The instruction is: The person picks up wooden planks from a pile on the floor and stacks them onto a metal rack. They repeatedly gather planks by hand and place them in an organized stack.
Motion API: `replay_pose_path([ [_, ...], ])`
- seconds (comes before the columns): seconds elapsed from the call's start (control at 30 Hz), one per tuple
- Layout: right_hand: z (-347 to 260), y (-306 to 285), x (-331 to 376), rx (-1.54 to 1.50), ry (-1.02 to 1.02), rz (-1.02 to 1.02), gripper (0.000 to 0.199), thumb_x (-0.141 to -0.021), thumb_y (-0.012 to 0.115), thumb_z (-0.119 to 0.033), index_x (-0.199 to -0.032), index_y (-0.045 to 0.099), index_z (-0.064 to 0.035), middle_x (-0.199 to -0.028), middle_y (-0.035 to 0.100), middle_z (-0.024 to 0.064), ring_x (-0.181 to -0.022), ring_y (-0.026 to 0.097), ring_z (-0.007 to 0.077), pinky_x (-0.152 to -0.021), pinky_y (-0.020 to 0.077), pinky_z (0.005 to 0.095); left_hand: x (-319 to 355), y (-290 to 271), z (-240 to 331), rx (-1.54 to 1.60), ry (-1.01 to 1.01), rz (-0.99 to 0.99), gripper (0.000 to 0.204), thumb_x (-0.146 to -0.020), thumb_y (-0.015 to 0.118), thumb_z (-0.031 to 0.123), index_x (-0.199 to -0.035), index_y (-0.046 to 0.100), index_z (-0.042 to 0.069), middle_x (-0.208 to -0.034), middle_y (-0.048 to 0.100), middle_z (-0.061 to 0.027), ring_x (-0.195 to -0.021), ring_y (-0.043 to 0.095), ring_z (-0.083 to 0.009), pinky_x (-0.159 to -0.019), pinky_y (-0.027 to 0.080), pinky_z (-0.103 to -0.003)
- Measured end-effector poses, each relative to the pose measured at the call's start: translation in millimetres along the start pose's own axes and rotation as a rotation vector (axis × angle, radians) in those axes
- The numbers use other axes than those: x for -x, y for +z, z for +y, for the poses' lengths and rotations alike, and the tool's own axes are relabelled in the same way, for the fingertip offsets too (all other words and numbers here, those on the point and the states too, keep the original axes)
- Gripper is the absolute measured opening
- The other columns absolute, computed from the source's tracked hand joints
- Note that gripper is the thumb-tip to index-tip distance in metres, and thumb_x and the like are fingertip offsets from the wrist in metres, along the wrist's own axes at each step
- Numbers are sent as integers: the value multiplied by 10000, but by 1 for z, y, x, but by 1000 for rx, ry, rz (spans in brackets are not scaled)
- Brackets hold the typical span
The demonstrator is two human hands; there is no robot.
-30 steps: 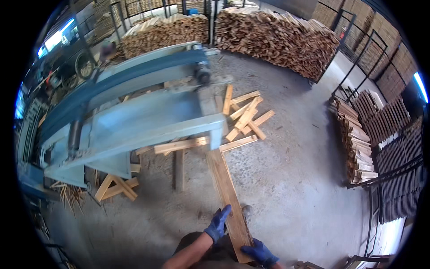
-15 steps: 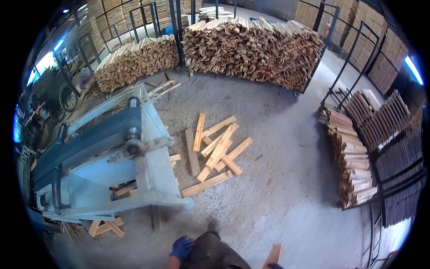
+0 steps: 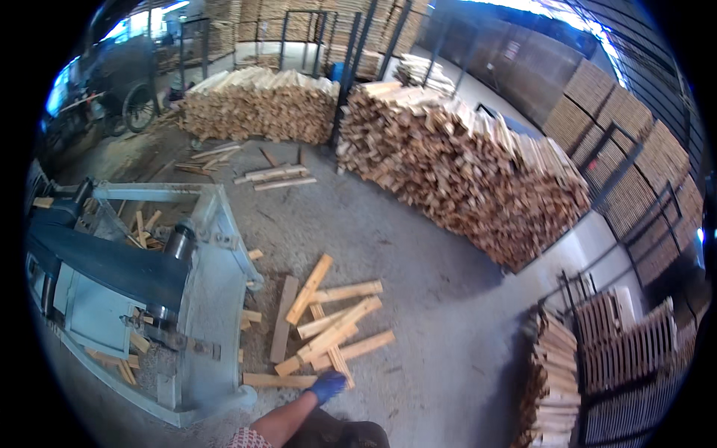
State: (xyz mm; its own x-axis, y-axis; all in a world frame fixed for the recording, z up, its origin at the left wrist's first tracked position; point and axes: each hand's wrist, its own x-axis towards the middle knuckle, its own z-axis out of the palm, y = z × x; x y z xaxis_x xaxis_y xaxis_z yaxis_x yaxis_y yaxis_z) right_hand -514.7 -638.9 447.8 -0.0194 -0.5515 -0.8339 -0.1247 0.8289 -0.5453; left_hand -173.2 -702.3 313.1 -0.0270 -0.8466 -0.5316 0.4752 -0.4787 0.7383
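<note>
My left hand (image 3: 327,387), in a blue glove, reaches down to a loose pile of boards on the floor. It covers the right end of a pale wooden board (image 3: 276,381) and touches the lower end of a slanting board (image 3: 340,364). The back of the glove hides its fingers, so their grip cannot be made out. Above the hand, other boards lie crossed, among them a long light board (image 3: 328,336) on top and a greyish board (image 3: 282,319) at the left. My right hand is out of view.
A pale grey machine frame (image 3: 216,313) with a dark belt (image 3: 112,257) stands at the left. Large stacks of cut wood (image 3: 455,168) (image 3: 261,104) rise at the back. Another wood stack (image 3: 556,381) stands at the right, beside slatted racks (image 3: 635,343).
My left hand has moved from beside my leg out to the floor boards. My right hand and the board it held have left the view. The view has turned.
</note>
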Motion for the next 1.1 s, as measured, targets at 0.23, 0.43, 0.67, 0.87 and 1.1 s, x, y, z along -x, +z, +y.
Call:
replay_pose_path([
  [0.23, -154, -9, -134, 347, -55, -202, 572, -692, 733, -414, -1055, 551, -10, -863, 669, 237, -680, 629, 318, -586, 512, 412, -102, 92, 146, -449, 343, -72, 417, -877, 668, 173, -1247, 540, 29, -1172, 599, -51, -1067, 567, -113, -924, 461, -271],
  [0.43, -256, -121, -258, 1161, -195, -213, 576, -625, 788, -425, -969, 619, 4, -810, 671, 238, -737, 666, 329, -628, 529, 424, -75, 1, 100, -875, 38, 672, 247, -876, 580, 270, -833, 664, 42, -754, 643, -41, -677, 588, -176, -662, 499, -326],
  [0.67, -400, -148, -375, 857, -290, -23, 286, -661, 766, -158, -843, 640, 22, -664, 642, 107, -580, 627, 196, -526, 512, 331, -33, 37, 56, 263, -330, 1050, 282, -822, 672, 221, -956, 666, -27, -853, 661, -136, -728, 613, -220, -633, 495, -346],
  [0.87, -447, -86, -386, 181, -175, -124, 321, -728, 705, -129, -1000, 622, 21, -772, 638, 104, -638, 634, 251, -572, 549, 382, -150, 32, 93, -666, -217, 617, 388, -823, 622, 330, -1052, 673, 21, -1026, 675, -171, -929, 649, -267, -820, 492, -367],
  [1.1, -535, 42, -394, 435, 268, -276, 444, -764, 726, -179, -1126, 567, 22, -813, 644, 114, -642, 645, 289, -573, 559, 430, -238, -4, 247, -839, -201, 522, 322, -806, 585, 356, -951, 689, 88, -936, 677, -144, -896, 643, -299, -833, 483, -377],
])
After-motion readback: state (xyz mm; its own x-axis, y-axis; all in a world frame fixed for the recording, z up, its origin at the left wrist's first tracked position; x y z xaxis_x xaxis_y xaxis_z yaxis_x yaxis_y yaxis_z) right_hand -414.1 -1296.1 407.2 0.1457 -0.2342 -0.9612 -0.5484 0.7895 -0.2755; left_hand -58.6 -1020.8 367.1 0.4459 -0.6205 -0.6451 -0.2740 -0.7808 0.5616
